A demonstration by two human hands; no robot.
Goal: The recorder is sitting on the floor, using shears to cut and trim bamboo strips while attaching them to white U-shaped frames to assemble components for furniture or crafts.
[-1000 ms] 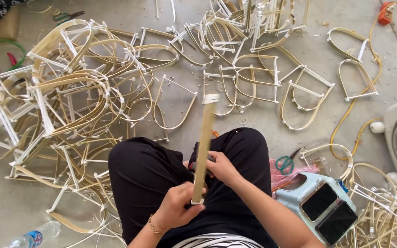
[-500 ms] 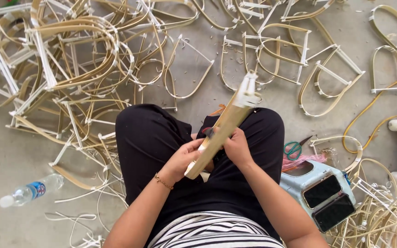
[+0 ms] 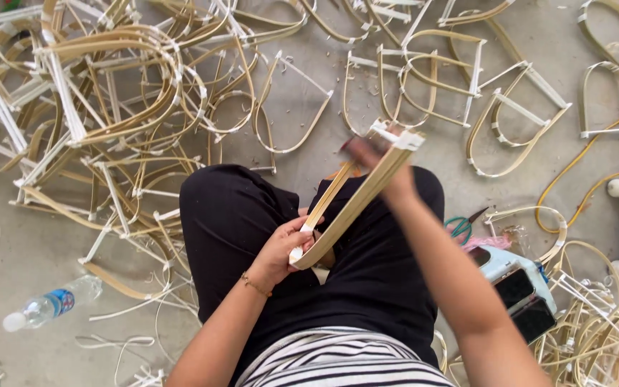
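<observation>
Centre of frame: left hand [image 3: 281,251] grips the lower end of a bent bamboo strip [image 3: 352,204]; right hand [image 3: 385,168], blurred, clasps its upper end. Lower left: clear plastic bottle [image 3: 48,304] with a blue label lies on the floor.

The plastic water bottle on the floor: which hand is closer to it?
Left. The left hand grips the bamboo strip's lower end, nearer the bottle; the right hand is farther.

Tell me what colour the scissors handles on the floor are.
Teal green. The scissors lie by the person's right knee, clearest in the head view.
</observation>
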